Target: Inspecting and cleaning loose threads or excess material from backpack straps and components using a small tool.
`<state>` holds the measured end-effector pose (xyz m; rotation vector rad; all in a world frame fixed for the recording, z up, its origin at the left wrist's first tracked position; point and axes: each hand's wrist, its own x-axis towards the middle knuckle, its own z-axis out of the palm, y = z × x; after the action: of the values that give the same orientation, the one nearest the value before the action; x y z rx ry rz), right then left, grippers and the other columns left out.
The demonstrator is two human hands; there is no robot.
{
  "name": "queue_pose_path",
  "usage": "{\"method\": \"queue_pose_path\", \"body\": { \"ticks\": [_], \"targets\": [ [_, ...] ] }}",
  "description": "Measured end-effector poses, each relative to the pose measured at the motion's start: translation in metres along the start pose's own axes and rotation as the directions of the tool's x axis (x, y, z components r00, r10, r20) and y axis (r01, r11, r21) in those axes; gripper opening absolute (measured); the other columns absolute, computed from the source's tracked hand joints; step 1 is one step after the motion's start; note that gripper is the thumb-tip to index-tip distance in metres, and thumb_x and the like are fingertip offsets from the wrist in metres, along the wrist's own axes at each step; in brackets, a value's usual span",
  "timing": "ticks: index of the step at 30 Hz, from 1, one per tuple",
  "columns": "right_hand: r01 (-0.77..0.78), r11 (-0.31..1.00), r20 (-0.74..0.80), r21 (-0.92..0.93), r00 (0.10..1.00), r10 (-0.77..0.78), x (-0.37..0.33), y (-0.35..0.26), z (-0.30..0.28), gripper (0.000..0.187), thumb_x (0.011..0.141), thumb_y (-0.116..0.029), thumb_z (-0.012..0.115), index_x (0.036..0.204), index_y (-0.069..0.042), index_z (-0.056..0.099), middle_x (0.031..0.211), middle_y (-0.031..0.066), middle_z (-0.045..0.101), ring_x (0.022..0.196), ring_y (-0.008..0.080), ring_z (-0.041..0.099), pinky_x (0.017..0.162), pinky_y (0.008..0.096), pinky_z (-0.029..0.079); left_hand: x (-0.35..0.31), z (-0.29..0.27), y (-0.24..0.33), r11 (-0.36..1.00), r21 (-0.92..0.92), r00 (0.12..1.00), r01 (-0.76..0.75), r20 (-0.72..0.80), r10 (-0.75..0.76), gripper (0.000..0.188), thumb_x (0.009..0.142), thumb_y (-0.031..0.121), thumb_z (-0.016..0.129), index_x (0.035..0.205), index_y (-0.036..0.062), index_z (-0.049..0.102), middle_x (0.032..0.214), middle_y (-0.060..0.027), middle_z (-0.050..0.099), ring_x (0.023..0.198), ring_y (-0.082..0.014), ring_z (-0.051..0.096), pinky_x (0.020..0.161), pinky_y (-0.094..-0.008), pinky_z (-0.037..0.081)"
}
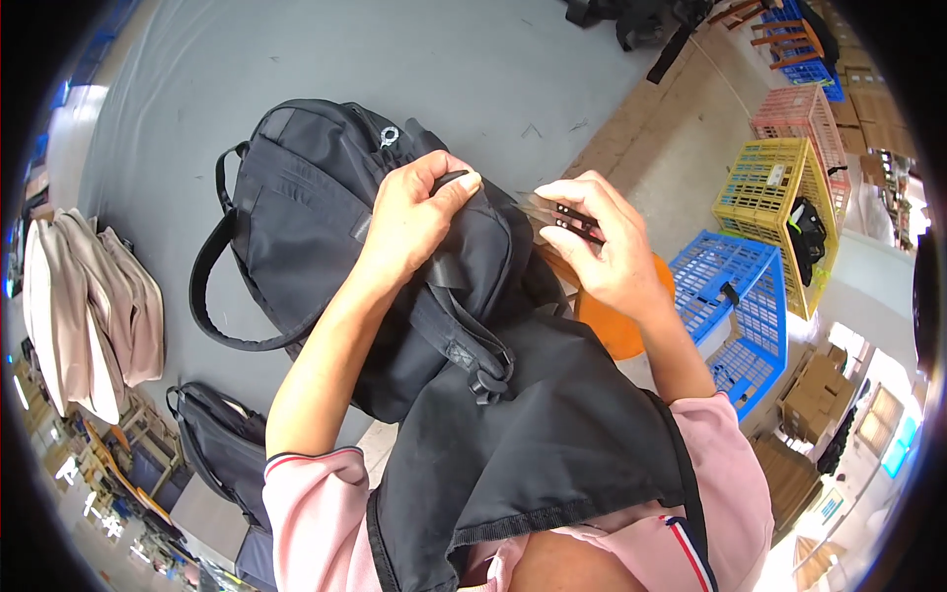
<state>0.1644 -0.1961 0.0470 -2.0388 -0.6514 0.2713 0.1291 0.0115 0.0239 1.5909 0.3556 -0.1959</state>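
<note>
A black backpack [306, 212] lies on the grey table in front of me, its carry handle and straps hanging loose at the left and near side. My left hand [419, 212] pinches a fold of black fabric at the bag's upper right edge between thumb and fingers. Just to the right, my right hand [602, 232] holds small black thread snips [570, 219] with the blades pointing left toward the bag. A gap separates the blade tips from my left hand. A ring-shaped light tag or pull [390, 136] shows near the bag's far side.
Beige and pinkish bags [94, 306] stand at the left table edge, near another dark backpack [222, 444]. On the right are blue [735, 296], yellow [764, 197] and pink [799, 118] plastic crates. An orange stool seat [617, 321] sits below my right forearm. Black items [636, 20] lie at the far edge.
</note>
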Motion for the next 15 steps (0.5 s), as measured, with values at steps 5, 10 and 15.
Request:
{"method": "queue_pose_path", "body": {
  "ticks": [5,10,15],
  "targets": [
    [0.143,0.984,0.148,-0.106,0.981,-0.127,0.018,-0.002,-0.013,0.022,0.078,-0.012,0.066,0.099,-0.011,0.061,0.084,0.0043,0.057,0.065,0.0239,0.057,0.059,0.0345,0.044,-0.005,0.003,0.008,0.998,0.07,1.0,-0.003,-0.009,0.004,0.016,0.086,0.015,0.062,0.087,-0.0012,0.062,0.068,-0.0002,0.058,0.064,-0.0062,0.049,0.059,-0.0248,0.041],
    [0.194,0.973,0.285,-0.125,0.946,-0.152,0.028,-0.006,-0.018,0.016,0.08,-0.016,0.063,0.096,-0.011,0.063,0.082,0.0039,0.057,0.065,0.0256,0.056,0.058,0.0353,0.043,-0.007,0.004,0.005,0.988,0.135,0.997,-0.069,-0.035,0.075,0.016,0.085,0.015,0.062,0.087,-0.0009,0.062,0.066,-0.0016,0.057,0.063,-0.0074,0.049,0.059,-0.0255,0.041],
    [0.276,0.94,0.326,-0.202,0.924,-0.201,0.032,-0.005,-0.023,0.015,0.08,-0.015,0.063,0.095,-0.01,0.064,0.08,0.0038,0.056,0.064,0.0249,0.056,0.056,0.0345,0.042,-0.007,0.003,0.001,0.98,0.161,0.991,-0.115,-0.045,0.124,0.016,0.085,0.015,0.062,0.087,-0.0011,0.061,0.067,-0.0021,0.058,0.063,-0.0076,0.05,0.06,-0.0256,0.041]
  ]
}}
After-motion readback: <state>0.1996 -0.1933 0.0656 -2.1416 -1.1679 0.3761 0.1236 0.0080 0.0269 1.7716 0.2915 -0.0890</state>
